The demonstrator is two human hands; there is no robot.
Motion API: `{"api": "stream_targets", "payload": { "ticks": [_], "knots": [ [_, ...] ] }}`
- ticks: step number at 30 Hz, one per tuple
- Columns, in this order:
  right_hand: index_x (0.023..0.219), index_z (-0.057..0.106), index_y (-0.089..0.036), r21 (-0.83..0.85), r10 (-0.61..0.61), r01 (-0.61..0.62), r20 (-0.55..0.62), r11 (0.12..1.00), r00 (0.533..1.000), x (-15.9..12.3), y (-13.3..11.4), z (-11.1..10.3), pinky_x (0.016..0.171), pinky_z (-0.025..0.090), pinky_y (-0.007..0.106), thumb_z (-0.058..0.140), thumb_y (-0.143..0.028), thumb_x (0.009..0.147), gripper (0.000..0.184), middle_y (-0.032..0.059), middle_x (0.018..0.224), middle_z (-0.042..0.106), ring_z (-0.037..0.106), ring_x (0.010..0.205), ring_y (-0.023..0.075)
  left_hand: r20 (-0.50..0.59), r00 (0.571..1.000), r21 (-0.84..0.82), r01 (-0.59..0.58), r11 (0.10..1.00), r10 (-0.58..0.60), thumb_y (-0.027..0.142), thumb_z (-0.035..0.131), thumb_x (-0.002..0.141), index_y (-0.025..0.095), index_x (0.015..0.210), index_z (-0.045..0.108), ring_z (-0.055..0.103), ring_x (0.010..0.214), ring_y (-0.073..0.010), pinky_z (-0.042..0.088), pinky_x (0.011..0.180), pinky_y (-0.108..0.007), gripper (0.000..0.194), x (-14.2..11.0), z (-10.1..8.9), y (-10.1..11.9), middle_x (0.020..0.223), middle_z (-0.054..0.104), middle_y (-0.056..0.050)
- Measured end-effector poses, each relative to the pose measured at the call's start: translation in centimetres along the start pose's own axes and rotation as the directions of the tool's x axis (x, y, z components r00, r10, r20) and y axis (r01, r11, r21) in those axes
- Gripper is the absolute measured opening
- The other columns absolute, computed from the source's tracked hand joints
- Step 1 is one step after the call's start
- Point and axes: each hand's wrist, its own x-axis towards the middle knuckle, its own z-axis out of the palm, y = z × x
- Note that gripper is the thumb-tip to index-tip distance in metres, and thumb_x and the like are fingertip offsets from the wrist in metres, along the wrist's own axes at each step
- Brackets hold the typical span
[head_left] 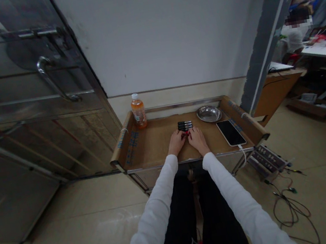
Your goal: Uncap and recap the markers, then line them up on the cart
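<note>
Meeting at a small red item (187, 133), the left hand (175, 142) and right hand (197, 138) are curling their fingers, equally near; whether they are pinching it, I cannot tell. Just beyond, at twelve o'clock, black pens (184, 126) are lying side by side, long axes running nine-to-three.

Fingers (180, 134) touch a small red piece (187, 133) beside black markers (185, 126).
</note>
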Motion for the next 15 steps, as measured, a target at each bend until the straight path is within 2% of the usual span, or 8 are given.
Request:
{"api": "stream_targets", "payload": {
  "ticks": [6, 11, 15],
  "knots": [
    [0.094, 0.057, -0.016, -0.006, -0.002, 0.002, 0.004, 1.000, 1.000, 0.03, 0.01, -0.05, 0.085, 0.035, 0.034, 0.046, -0.013, 0.082, 0.016, 0.0115, 0.100, 0.059, 0.048, 0.096, 0.0241, 0.001, 0.999, 0.006, 0.034, 0.999, -0.034, 0.020, 0.058, 0.086, 0.019, 0.097, 0.064, 0.056, 0.099, -0.0195, 0.043, 0.089, -0.032, 0.013, 0.02, 0.01, -0.01, 0.099, 0.060, -0.006],
    [0.092, 0.056, -0.016, 0.002, 0.009, -0.009, 0.009, 1.000, 1.000, 0.00, 0.07, -0.05, 0.084, 0.034, 0.033, 0.048, -0.015, 0.083, 0.013, 0.0103, 0.099, 0.059, 0.048, 0.095, 0.0235, 0.020, 0.998, -0.015, 0.053, 0.998, -0.053, 0.023, 0.060, 0.085, 0.018, 0.091, 0.066, 0.057, 0.096, -0.0192, 0.043, 0.088, -0.032, 0.010, 0.16, 0.10, -0.25, 0.096, 0.061, -0.006],
    [0.092, 0.056, -0.016, -0.001, 0.041, -0.041, -0.003, 0.999, 0.999, 0.02, 0.21, 0.13, 0.084, 0.034, 0.033, 0.047, -0.015, 0.083, 0.013, 0.0110, 0.099, 0.059, 0.048, 0.095, 0.0233, 0.031, 0.999, 0.002, 0.038, 0.999, -0.038, 0.024, 0.061, 0.085, 0.018, 0.092, 0.065, 0.056, 0.096, -0.0204, 0.043, 0.088, -0.034, 0.010, 0.08, -0.02, -0.15, 0.095, 0.062, -0.006]
  ]
}}
